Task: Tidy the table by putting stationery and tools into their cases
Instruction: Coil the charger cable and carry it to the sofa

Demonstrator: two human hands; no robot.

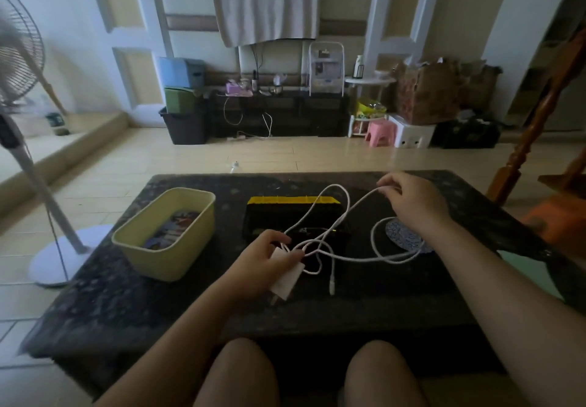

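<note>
1. I am winding up the white charging cable [364,200], so the step in hand is gathering it into a neat bundle before it goes into a case.
2. My left hand [263,260], low in the centre of the frame, holds the white plug block [285,280], its fingers curled round the block and the loose loops beside it.
3. My right hand [412,200], at centre right, pinches the cable between thumb and fingertips and lifts that stretch off the table [380,305].
4. The rest sags in loose curves over the black and yellow toolbox [272,216] and a blue patterned coaster [402,235]; the free connector [332,286] hangs near the plug.
5. Next, I judge, I bring the right hand's stretch to the left and lay it as another loop, watching for tangles.
6. Whether the bundle belongs in the toolbox or the pale yellow bin [158,264] at centre left, I cannot tell.
</note>
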